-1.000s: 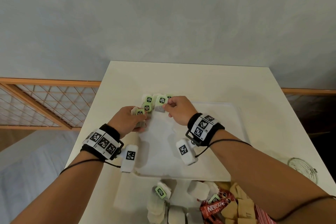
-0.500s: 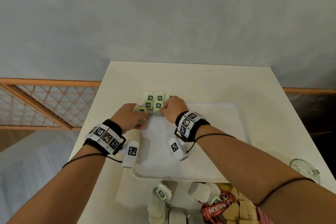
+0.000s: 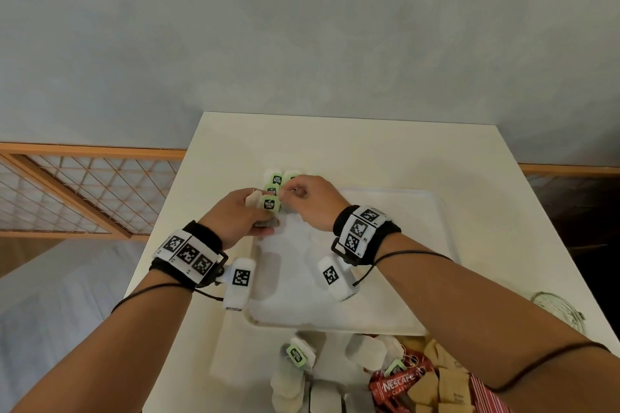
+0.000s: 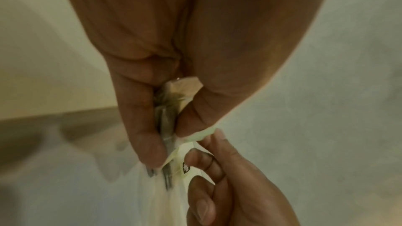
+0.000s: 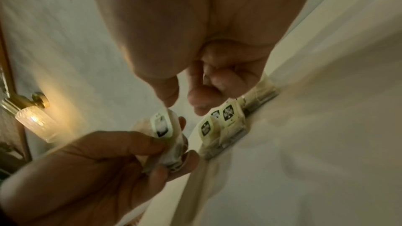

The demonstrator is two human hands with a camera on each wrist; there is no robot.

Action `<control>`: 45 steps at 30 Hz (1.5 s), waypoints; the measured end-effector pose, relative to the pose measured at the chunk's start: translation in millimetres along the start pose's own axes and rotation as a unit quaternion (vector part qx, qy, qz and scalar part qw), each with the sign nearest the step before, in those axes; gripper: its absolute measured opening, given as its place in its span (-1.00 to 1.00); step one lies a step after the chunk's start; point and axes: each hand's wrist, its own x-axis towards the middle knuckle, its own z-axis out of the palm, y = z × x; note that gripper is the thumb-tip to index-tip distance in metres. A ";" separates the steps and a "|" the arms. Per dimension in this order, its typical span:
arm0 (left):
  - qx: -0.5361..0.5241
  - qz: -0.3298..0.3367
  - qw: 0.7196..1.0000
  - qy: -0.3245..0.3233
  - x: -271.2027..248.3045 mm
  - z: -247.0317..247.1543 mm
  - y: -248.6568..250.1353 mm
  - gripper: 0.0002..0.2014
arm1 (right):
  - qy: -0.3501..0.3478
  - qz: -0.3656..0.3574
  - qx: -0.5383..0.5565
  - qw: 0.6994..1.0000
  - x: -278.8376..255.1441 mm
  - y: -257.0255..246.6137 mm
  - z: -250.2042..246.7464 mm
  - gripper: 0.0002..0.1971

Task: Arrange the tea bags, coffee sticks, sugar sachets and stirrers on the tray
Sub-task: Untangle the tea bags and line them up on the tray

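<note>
My left hand grips a small stack of tea bags with green tags over the far left corner of the white tray. The left wrist view shows the stack pinched between thumb and fingers. My right hand hovers just right of it with its fingers curled. In the right wrist view its thumb tip meets the top of the held stack, and nothing lies between thumb and forefinger. A short row of tea bags stands along the tray's far left edge.
At the table's near edge lie loose tea bags, red Nescafe sticks and brown sugar sachets. A glass object sits at the right edge. A wooden railing runs to the left of the table.
My right hand put a tea bag into the row at the tray's far left corner, then drew back to the stack in my left hand. The left hand has barely moved.
</note>
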 end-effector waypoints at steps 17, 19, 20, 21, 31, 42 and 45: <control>0.044 0.012 0.998 -0.048 -7.3 22.8 0.5 -0.89 | 0.008 -0.041 0.074 0.996 -27.7 14.0 -11.3 -0.92; 0.062 0.019 0.997 -0.041 -6.1 24.4 -1.5 -0.95 | 0.024 -0.030 0.093 0.995 -27.8 17.0 -9.1 -0.89; 0.065 0.023 0.997 -0.037 -5.2 25.0 -2.2 -0.96 | 0.024 -0.024 0.101 0.994 -28.4 18.4 -7.3 -0.86; 0.065 0.027 0.997 -0.033 -3.8 25.4 -2.9 -0.94 | 0.021 -0.016 0.108 0.994 -29.2 19.7 -5.8 -0.84; 0.033 -0.001 0.999 -0.017 3.7 30.7 -11.2 -0.95 | 0.024 0.020 0.053 0.998 -19.3 29.5 -17.1 -0.85; 0.027 -0.031 0.999 -0.002 12.2 19.9 -13.4 -0.73 | 0.081 0.109 -0.050 0.989 13.7 45.7 -24.6 -0.86; 0.030 -0.035 0.999 0.001 16.8 21.1 -14.5 -0.78 | 0.087 0.117 -0.078 0.986 17.9 46.1 -18.5 -0.82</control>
